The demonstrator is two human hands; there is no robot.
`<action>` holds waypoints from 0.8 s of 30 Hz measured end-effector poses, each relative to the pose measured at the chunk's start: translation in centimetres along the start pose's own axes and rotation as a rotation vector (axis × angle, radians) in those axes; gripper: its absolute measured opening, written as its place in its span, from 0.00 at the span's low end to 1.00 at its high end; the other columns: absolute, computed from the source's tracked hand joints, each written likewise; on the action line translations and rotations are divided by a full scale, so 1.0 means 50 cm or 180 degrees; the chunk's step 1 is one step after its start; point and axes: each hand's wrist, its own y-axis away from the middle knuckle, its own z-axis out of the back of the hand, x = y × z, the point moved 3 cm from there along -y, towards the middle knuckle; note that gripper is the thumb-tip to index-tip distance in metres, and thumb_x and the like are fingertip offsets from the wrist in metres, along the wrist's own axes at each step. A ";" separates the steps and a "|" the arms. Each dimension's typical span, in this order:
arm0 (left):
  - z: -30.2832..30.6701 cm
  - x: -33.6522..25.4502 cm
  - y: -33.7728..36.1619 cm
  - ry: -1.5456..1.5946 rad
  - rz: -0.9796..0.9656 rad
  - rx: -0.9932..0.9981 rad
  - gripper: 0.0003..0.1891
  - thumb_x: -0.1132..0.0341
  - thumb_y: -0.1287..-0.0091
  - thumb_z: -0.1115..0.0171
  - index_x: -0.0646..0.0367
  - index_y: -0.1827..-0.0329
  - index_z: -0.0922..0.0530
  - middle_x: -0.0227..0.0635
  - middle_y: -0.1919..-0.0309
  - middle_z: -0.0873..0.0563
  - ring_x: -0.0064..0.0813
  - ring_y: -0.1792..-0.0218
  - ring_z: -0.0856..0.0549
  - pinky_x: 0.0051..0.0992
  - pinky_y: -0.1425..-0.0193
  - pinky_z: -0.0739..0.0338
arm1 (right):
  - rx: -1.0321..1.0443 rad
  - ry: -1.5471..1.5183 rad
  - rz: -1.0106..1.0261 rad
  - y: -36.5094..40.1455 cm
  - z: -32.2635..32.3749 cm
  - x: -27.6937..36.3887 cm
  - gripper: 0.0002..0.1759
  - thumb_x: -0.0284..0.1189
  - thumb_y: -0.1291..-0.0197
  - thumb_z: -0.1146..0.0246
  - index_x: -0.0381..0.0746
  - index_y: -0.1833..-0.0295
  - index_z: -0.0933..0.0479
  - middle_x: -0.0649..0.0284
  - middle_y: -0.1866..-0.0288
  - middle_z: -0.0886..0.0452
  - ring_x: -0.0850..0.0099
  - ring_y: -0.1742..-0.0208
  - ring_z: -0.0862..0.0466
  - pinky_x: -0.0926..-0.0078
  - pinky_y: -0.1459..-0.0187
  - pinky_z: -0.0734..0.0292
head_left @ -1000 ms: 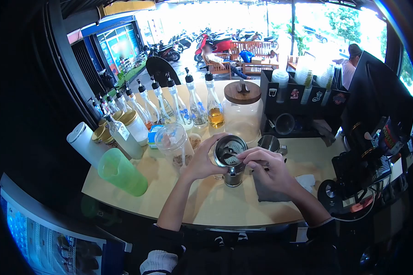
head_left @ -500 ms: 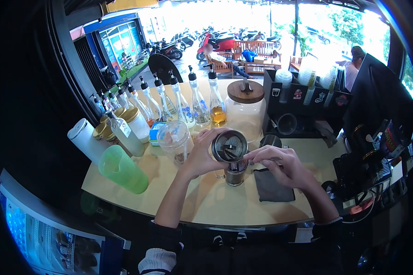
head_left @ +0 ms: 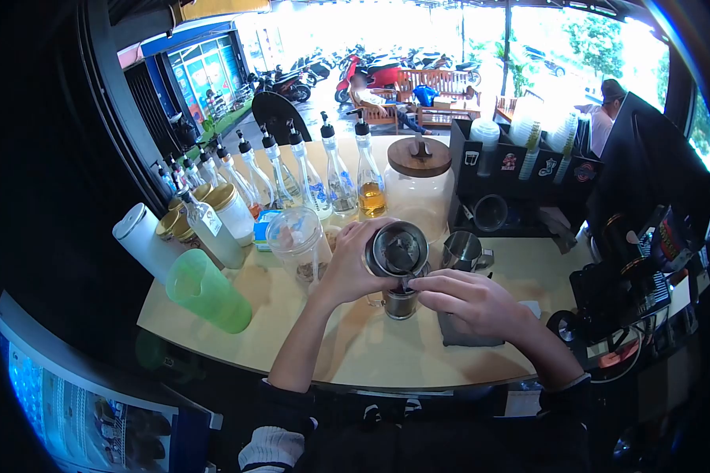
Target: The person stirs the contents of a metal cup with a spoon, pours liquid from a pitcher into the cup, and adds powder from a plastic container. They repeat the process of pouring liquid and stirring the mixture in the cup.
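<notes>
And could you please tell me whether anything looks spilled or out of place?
Nothing stands out: no spill shows on the visible counter, and the metal pitcher, though tilted, is held by the left hand. The green jug appears to lean, probably through lens distortion.

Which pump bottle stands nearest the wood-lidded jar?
The rightmost pump bottle, with golden liquid in its lower part; the others stand farther left, farther from the jar.

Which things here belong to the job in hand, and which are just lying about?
Apparently in use:
- metal cup, in your left hand
- spoon, at your right hand's fingertips
- glass mug, just below the cup

Seemingly lying about:
- green pitcher
- pump bottles
- wooden-lidded jar
- grey cloth
</notes>
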 end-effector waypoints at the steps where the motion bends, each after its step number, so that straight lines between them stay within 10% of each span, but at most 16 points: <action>1: -0.001 0.001 0.000 0.0003 0.0000 0.0003 0.43 0.55 0.65 0.21 0.52 0.40 0.27 0.32 0.47 0.18 0.35 0.45 0.21 0.40 0.32 0.39 | 0.0001 0.0000 -0.0004 -0.001 0.001 -0.001 0.19 0.15 0.53 0.42 0.36 0.52 0.27 0.56 0.45 0.23 0.58 0.47 0.20 0.64 0.49 0.20; 12: -0.014 0.018 0.009 -0.0012 0.0076 0.0160 0.45 0.58 0.66 0.20 0.49 0.38 0.28 0.32 0.43 0.21 0.37 0.37 0.27 0.41 0.26 0.45 | -0.0287 -0.1443 -0.1018 0.010 0.021 -0.042 0.17 0.12 0.49 0.44 0.36 0.52 0.26 0.55 0.47 0.19 0.55 0.48 0.17 0.62 0.49 0.19; 24: -0.011 0.001 0.007 0.0046 -0.0022 0.0039 0.44 0.54 0.63 0.20 0.49 0.37 0.30 0.31 0.42 0.21 0.35 0.37 0.25 0.48 0.27 0.47 | -0.0416 -0.0855 -0.0379 0.012 0.025 -0.029 0.20 0.11 0.51 0.45 0.37 0.51 0.25 0.57 0.50 0.19 0.58 0.52 0.17 0.63 0.51 0.20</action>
